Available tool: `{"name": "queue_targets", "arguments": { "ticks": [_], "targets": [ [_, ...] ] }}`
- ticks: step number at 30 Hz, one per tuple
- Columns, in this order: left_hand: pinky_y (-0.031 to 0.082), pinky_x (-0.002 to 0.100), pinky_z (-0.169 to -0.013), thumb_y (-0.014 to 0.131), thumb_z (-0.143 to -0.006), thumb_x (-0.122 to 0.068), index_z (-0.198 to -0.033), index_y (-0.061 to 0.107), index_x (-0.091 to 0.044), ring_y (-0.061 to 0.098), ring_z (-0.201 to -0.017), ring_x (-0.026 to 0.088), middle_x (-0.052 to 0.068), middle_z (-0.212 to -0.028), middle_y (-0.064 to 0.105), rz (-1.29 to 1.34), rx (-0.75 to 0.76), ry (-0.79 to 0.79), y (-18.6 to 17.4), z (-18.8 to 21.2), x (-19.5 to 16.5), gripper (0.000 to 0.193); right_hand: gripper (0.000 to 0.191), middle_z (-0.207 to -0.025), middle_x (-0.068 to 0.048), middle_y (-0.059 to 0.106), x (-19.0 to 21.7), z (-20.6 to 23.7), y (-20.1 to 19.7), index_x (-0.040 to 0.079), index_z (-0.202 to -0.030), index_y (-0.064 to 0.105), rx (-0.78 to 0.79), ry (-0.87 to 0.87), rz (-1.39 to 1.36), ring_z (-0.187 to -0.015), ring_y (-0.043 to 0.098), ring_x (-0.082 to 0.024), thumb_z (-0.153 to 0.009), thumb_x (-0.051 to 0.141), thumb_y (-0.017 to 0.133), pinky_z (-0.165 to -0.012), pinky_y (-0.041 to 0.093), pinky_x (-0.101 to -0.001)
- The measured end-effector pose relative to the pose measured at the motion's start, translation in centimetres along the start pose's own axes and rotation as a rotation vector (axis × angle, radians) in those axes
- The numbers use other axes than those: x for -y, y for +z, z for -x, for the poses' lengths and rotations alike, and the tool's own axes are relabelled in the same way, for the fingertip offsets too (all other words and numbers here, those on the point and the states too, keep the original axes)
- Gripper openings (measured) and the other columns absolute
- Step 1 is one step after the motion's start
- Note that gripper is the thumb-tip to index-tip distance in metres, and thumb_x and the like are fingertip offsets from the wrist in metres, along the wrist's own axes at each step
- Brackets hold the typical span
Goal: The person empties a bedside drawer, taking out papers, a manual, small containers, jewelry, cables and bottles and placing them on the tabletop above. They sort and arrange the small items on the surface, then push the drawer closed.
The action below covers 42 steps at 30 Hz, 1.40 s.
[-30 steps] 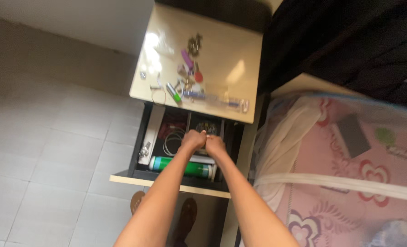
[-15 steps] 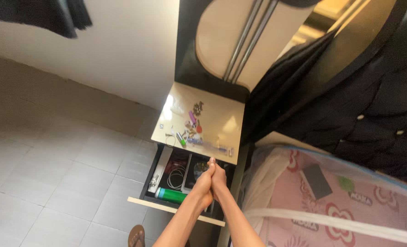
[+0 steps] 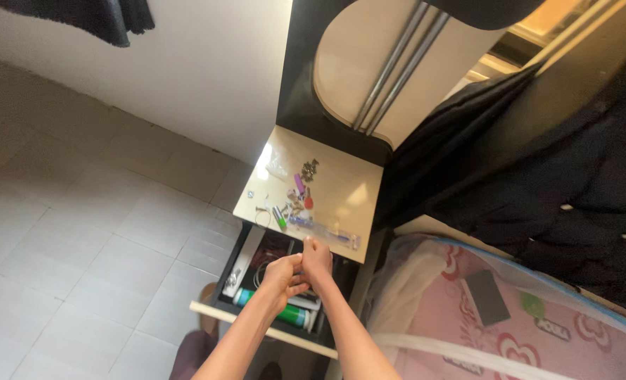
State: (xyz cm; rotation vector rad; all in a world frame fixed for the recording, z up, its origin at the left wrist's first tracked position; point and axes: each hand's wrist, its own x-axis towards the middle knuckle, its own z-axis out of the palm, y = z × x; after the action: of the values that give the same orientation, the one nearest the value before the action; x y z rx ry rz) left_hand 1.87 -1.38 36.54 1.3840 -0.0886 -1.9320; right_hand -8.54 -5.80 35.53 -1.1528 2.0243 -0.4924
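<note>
My left hand [image 3: 281, 278] and my right hand [image 3: 318, 257] are pressed together, fingers curled, over the open drawer [image 3: 218, 314] of a cream-topped nightstand [image 3: 344, 186]. Nothing shows between the fingers; anything small there is hidden. Right under the hands, in the drawer, lies a green and white tube [image 3: 289, 314], with a long white item [image 3: 242, 264] and coiled cables at the drawer's left. On the nightstand top sit a green marker [image 3: 280, 218], a clear plastic strip [image 3: 327, 233], a purple piece [image 3: 299, 184] and a bunch of small metal bits [image 3: 309, 169].
To the right is a bed with a pink patterned cover [image 3: 460, 338], and on it a dark phone [image 3: 487, 297] and a small green item [image 3: 532, 305]. Dark clothing [image 3: 538, 162] hangs above the bed. White tiled floor [image 3: 80, 232] spreads left; the headboard panel [image 3: 355, 77] rises behind.
The view has pulled back and tilted up, showing more wall and headboard. My hands stay pressed together over the drawer, now nearer the nightstand's front edge.
</note>
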Motion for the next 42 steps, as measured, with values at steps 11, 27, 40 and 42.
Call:
{"name": "queue_targets", "arguments": {
  "ticks": [11,27,40,42],
  "targets": [
    [0.052,0.034,-0.06,0.065,-0.093,-0.022,-0.112,0.069,-0.009,0.063,-0.074,0.015,0.004,-0.097,0.069,-0.253,-0.148,-0.088,-2.9,-10.5,-8.6,0.024,0.013,-0.084,-0.012,0.079,2.6,-11.7,4.5,0.01,-0.084,0.08,-0.353,0.064,-0.094,-0.084,0.077,-0.028,-0.078,0.016,0.071,-0.081,0.059,-0.0382],
    [0.05,0.032,-0.063,0.057,-0.096,-0.013,-0.118,0.068,-0.011,0.062,-0.075,0.013,0.002,-0.099,0.07,-0.229,-0.25,-0.119,-4.4,-16.8,-15.5,0.025,0.011,-0.095,-0.014,0.074,8.1,-23.5,10.9,0.008,-0.09,0.078,-0.327,-0.091,0.172,-0.09,0.071,-0.033,-0.081,0.013,0.075,-0.078,0.055,-0.0456],
    [0.047,0.038,-0.082,0.053,-0.1,-0.033,-0.13,0.061,-0.018,0.058,-0.101,0.014,-0.005,-0.116,0.065,-0.337,-0.086,-0.042,2.7,-17.7,-20.3,0.034,0.029,-0.087,-0.011,0.07,4.2,-24.2,6.2,0.001,-0.118,0.065,-0.02,0.308,-1.347,-0.066,0.062,-0.02,-0.089,0.002,0.064,-0.054,0.049,-0.03],
    [0.049,0.037,-0.08,0.049,-0.103,-0.037,-0.13,0.059,-0.014,0.061,-0.099,0.013,0.0,-0.113,0.067,-0.258,0.012,-0.069,4.1,-18.2,-19.5,0.037,0.023,-0.086,-0.012,0.07,4.7,-21.4,6.8,-0.001,-0.114,0.069,0.001,0.277,-1.328,-0.066,0.061,-0.019,-0.092,0.008,0.07,-0.053,0.047,-0.0287]
  ]
}}
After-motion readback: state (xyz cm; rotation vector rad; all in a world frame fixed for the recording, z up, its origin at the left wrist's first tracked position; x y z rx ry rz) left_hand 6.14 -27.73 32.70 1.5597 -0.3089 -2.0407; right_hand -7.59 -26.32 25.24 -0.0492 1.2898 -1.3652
